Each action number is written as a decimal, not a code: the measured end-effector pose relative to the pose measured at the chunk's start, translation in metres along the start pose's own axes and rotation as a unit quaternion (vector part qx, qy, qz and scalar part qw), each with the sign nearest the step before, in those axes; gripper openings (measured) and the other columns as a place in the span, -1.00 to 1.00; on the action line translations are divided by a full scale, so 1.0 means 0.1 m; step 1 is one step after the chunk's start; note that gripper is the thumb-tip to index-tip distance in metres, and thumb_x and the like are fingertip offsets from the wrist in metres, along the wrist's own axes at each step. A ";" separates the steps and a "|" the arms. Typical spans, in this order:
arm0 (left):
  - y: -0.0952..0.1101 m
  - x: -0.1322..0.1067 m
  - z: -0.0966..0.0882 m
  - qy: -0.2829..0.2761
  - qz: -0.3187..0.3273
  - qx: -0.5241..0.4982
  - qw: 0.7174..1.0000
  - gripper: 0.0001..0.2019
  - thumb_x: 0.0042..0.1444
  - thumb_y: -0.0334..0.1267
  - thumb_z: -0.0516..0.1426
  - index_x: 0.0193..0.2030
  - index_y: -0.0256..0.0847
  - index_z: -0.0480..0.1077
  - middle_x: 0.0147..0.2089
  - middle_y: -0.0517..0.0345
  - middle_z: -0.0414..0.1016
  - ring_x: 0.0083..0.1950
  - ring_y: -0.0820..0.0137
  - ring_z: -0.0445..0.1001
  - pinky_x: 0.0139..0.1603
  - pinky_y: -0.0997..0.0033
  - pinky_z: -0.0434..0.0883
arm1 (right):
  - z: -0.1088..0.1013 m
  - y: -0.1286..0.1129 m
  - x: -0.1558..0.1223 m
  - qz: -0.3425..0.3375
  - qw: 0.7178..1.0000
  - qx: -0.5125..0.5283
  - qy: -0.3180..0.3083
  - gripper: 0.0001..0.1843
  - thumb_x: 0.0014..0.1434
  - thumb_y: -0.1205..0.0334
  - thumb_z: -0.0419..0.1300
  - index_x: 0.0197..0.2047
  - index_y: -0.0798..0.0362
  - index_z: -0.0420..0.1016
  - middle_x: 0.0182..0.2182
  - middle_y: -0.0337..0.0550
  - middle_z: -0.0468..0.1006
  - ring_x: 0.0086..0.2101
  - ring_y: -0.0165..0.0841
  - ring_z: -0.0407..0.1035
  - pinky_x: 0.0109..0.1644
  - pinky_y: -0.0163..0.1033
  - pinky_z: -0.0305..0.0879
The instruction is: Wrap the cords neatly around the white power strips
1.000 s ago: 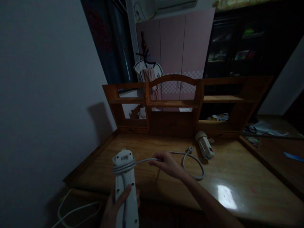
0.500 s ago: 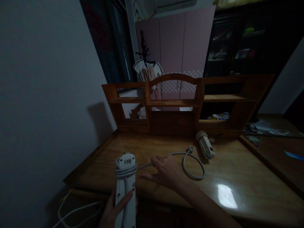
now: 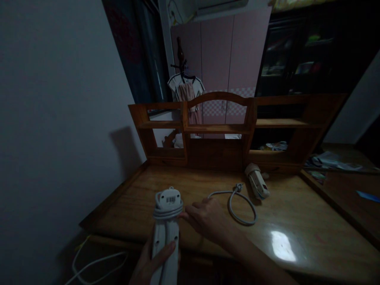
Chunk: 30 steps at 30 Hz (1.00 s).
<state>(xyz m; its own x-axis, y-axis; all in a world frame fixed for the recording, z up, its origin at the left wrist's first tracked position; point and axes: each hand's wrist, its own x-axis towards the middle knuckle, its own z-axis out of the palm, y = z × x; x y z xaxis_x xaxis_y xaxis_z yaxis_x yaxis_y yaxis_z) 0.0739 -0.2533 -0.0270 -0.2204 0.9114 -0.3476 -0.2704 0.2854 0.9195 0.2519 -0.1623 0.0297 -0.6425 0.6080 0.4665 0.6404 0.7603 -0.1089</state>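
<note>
My left hand (image 3: pixel 152 263) grips the lower end of a white power strip (image 3: pixel 166 229), held upright over the near edge of a wooden desk (image 3: pixel 282 221). The strip's white cord (image 3: pixel 237 206) is wound several times round its top end. My right hand (image 3: pixel 204 217) is closed on the cord right beside those turns. The rest of the cord lies in a loop on the desk, with a knot near the back.
A beige and white device (image 3: pixel 257 181) lies near the desk's back. A wooden shelf unit (image 3: pixel 219 128) stands along the back edge. A white wall is on the left. More white cable (image 3: pixel 95 263) hangs below the desk at lower left.
My right hand drew the cord back from the middle of the desk to the strip's top. The loose loop on the desk got shorter. The strip shifted slightly right.
</note>
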 end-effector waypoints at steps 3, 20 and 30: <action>0.01 0.01 0.01 -0.015 0.008 0.003 1.000 -0.35 -0.21 0.07 0.34 -0.02 -0.27 0.37 -0.53 0.06 0.50 -0.57 0.30 0.46 -0.54 0.39 0.36 | -0.02 -0.02 -0.01 0.020 0.999 0.042 0.005 -0.52 0.37 -0.02 -0.06 -0.42 0.07 0.46 -0.54 -0.16 0.56 -0.56 -0.43 0.40 -0.45 -0.28 -0.07; 0.27 0.28 -0.26 0.279 0.229 0.319 0.876 -0.27 0.08 0.12 0.12 0.32 -0.12 0.05 0.13 -0.10 0.38 0.10 -0.01 0.41 0.04 0.09 0.34 | -0.16 -0.09 -0.16 0.114 0.965 0.234 -0.034 -0.66 0.34 0.06 0.02 -0.32 0.07 0.47 -0.51 -0.25 0.48 -0.55 -0.51 0.26 -0.50 -0.34 -0.09; 0.44 0.20 -0.40 0.378 0.249 0.446 0.772 -0.17 0.14 0.14 0.04 0.43 -0.11 -0.21 0.27 -0.27 0.24 0.12 -0.21 0.37 -0.02 -0.03 0.32 | -0.46 -0.32 -0.33 -0.039 0.997 0.059 -0.032 -0.89 0.17 0.36 0.16 -0.21 0.04 0.33 -0.37 -0.25 0.53 -0.54 -0.44 0.23 -0.54 -0.25 -0.13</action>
<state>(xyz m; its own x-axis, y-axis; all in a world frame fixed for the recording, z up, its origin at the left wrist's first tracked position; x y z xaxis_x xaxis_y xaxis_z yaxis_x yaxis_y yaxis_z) 0.0199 -0.2346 -0.0013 -0.6646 0.6362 0.3919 0.7026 0.3538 0.6174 0.2718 -0.2173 0.0578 -0.7170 0.5559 0.4207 0.5356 0.8255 -0.1781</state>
